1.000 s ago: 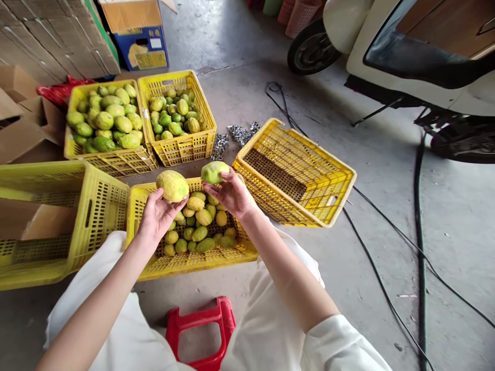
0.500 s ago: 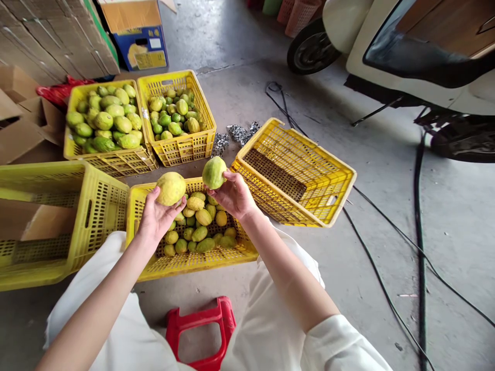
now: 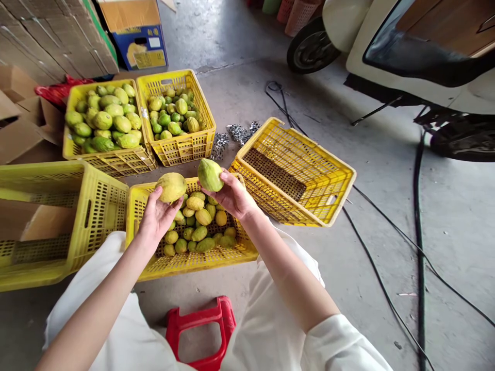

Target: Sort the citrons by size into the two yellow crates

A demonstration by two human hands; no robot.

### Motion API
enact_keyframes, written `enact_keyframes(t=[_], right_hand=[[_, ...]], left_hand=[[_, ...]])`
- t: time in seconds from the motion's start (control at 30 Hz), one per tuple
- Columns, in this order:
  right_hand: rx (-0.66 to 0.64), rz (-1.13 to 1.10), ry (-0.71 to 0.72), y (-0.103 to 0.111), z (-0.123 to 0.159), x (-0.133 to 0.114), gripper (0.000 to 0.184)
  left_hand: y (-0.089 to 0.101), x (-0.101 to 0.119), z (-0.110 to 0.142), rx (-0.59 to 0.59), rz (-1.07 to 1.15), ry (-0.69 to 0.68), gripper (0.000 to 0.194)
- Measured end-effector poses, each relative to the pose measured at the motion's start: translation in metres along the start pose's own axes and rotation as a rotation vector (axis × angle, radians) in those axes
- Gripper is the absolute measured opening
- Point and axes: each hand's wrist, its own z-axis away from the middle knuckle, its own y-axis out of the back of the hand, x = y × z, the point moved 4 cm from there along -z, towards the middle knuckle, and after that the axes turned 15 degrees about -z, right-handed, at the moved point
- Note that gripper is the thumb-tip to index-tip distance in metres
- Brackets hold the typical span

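Note:
My left hand (image 3: 157, 216) is closed round a large yellow lemon (image 3: 171, 186). My right hand (image 3: 232, 196) grips a greener lemon (image 3: 210, 174) by its lower side. Both fruits are held above the near yellow crate (image 3: 185, 263), which holds several small yellow and green lemons (image 3: 199, 221). Beyond it stand two more yellow crates: the left one (image 3: 112, 159) is full of big green lemons, the right one (image 3: 181, 147) holds smaller ones.
An empty yellow crate (image 3: 328, 190) sits tilted at the right. A further yellow crate (image 3: 50, 257) lies on its side at the left. A red stool (image 3: 201, 324) is under me. Cardboard boxes (image 3: 135, 31) stand behind; cables (image 3: 419, 232) and a scooter (image 3: 386, 46) are at the right.
My right hand has turned the green lemon and shifted it slightly left. My left hand has rolled the yellow lemon and lowered it a little.

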Motion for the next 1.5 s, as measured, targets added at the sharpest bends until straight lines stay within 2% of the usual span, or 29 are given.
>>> enact_keyframes(t=[0.1, 0.17, 0.23, 0.33, 0.43, 0.53, 0.6, 0.7, 0.77, 0.87, 0.93, 1.07, 1.13, 1.2, 1.37, 1.5], right_hand=[[0.022, 0.045, 0.027, -0.003, 0.001, -0.001, 0.041], [0.053, 0.051, 0.035, -0.002, 0.001, -0.001, 0.042], [0.084, 0.032, 0.043, 0.000, 0.000, -0.002, 0.043], [0.117, -0.016, 0.053, 0.004, -0.001, -0.002, 0.045], [0.089, -0.026, 0.052, 0.003, 0.000, -0.003, 0.041], [0.053, -0.005, 0.040, 0.000, 0.000, -0.002, 0.040], [0.062, 0.009, 0.035, 0.000, 0.000, -0.001, 0.039], [0.108, 0.020, 0.032, 0.002, -0.001, 0.001, 0.030], [0.149, 0.017, 0.020, 0.005, -0.002, 0.003, 0.025], [0.206, -0.003, -0.032, 0.010, -0.003, 0.005, 0.028], [0.239, -0.010, -0.083, 0.014, -0.003, 0.008, 0.034], [0.287, 0.017, -0.135, 0.021, -0.004, 0.012, 0.036], [0.293, 0.038, -0.135, 0.023, -0.005, 0.013, 0.032], [0.295, 0.044, -0.138, 0.023, -0.006, 0.014, 0.027], [0.326, -0.028, -0.233, 0.017, -0.002, 0.014, 0.018], [0.357, -0.018, -0.195, 0.016, -0.001, 0.013, 0.019]], left_hand=[[0.002, -0.002, 0.000, 0.031, 0.019, 0.043, 0.016], [0.003, -0.003, -0.001, 0.034, 0.022, 0.050, 0.019], [0.004, -0.003, -0.002, 0.008, 0.021, 0.030, 0.022], [0.004, -0.001, -0.003, -0.022, 0.010, -0.007, 0.015], [0.005, -0.002, -0.004, -0.008, -0.020, -0.003, 0.008], [0.006, -0.004, -0.004, 0.003, -0.120, -0.013, 0.014], [0.007, -0.001, -0.002, 0.028, -0.271, -0.116, 0.031], [0.003, 0.009, 0.008, 0.024, -0.529, -0.353, 0.059], [-0.002, 0.012, 0.016, -0.022, -0.646, -0.451, 0.065], [-0.004, 0.013, 0.020, -0.043, -0.712, -0.492, 0.071], [0.000, 0.009, 0.015, -0.014, -0.642, -0.379, 0.069], [0.015, -0.005, 0.000, 0.073, -0.347, 0.128, 0.037], [0.018, -0.006, -0.002, 0.112, -0.263, 0.254, 0.029], [0.018, -0.002, -0.003, 0.131, -0.226, 0.266, 0.027], [0.013, 0.007, -0.002, 0.134, -0.179, 0.197, 0.018], [0.013, 0.006, -0.001, 0.139, -0.235, 0.160, 0.022]])
